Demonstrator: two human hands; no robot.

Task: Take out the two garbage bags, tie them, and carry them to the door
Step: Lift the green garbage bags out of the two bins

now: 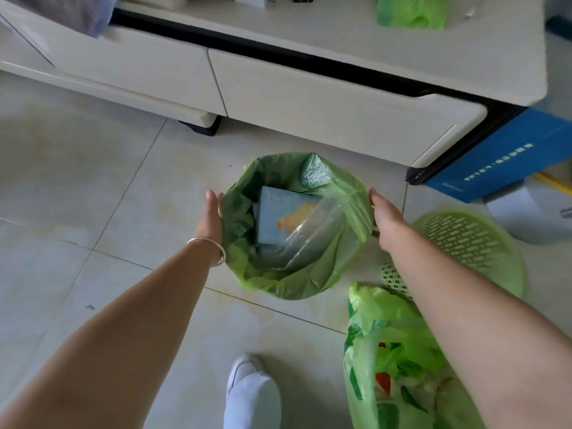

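With the left hand (213, 216) and right hand (385, 216) laid straight-fingered against opposite sides of the lined bin (291, 286) mid-floor, gripping nothing, a hasty tug might tear the thin bag; the other bag (387, 351) sits near right, untied and liable to spill.

Both hands (213, 216) (387, 218) flank the green garbage bag's (309, 274) rim, fingers straight.

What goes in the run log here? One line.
hands: left, right flank lined bin | loose bag: untied | step: lifting liner
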